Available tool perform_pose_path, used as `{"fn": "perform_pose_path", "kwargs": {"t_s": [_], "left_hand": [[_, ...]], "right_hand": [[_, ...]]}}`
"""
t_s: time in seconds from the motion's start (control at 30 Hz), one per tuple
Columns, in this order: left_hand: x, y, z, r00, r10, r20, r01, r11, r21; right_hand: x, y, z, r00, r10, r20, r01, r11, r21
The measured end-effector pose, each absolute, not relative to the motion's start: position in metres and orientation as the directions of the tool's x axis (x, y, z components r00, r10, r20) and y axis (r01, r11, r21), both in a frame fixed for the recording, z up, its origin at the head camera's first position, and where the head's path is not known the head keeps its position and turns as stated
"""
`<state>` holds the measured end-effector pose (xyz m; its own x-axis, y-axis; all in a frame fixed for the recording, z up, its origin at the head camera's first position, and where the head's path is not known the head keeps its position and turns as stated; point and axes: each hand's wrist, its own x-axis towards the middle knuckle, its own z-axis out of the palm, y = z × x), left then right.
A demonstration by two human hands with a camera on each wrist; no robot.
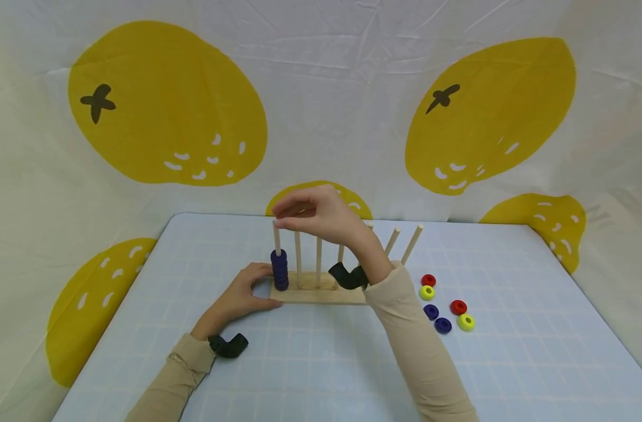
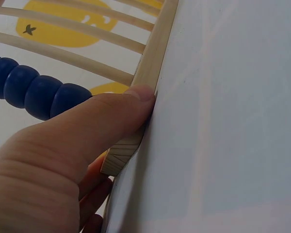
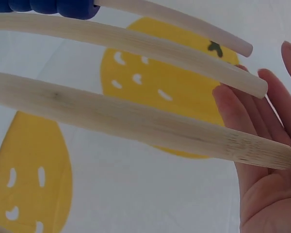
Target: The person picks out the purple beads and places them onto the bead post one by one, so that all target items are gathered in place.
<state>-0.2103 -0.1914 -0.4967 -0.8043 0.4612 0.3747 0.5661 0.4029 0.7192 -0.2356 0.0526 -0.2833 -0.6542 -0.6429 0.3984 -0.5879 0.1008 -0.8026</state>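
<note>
A wooden peg stand (image 1: 321, 296) with several upright pegs stands on the table. Dark blue rings (image 1: 280, 271) are stacked on its leftmost peg, whose upper part is bare. My left hand (image 1: 242, 291) grips the stand's left end; in the left wrist view its thumb (image 2: 121, 104) presses the front of the base, with fingers partly hidden behind. My right hand (image 1: 323, 214) is raised at the top of the leftmost peg, fingers extended and thumb apart. In the right wrist view, no ring shows between the fingers (image 3: 233, 107) and thumb, and the pegs pass in front of the hand.
To the right of the stand lie loose rings: two red (image 1: 458, 307), two yellow (image 1: 465, 322) and two blue (image 1: 443, 326). My right forearm crosses before the stand's right part and hides it. A lemon-patterned cloth (image 1: 331, 117) hangs behind the table (image 1: 537, 351).
</note>
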Motion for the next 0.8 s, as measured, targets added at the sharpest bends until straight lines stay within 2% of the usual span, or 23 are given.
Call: {"fn": "perform_pose_path", "kwargs": {"t_s": [0.27,0.53,0.8], "left_hand": [[-0.210,-0.193,-0.497,-0.812,0.468,0.349,0.550,0.410,0.728],[-0.210,-0.193,-0.499,-0.786,0.464,0.408,0.597,0.403,0.694],[-0.211,-0.194,-0.498,-0.799,0.466,0.380,0.578,0.420,0.700]], "right_hand": [[-0.229,0.062,-0.276,-0.684,-0.524,0.508,-0.581,-0.030,-0.813],[-0.219,0.077,-0.266,-0.679,-0.483,0.553,-0.625,-0.014,-0.780],[-0.205,0.096,-0.260,-0.676,-0.452,0.582,-0.659,0.019,-0.752]]}}
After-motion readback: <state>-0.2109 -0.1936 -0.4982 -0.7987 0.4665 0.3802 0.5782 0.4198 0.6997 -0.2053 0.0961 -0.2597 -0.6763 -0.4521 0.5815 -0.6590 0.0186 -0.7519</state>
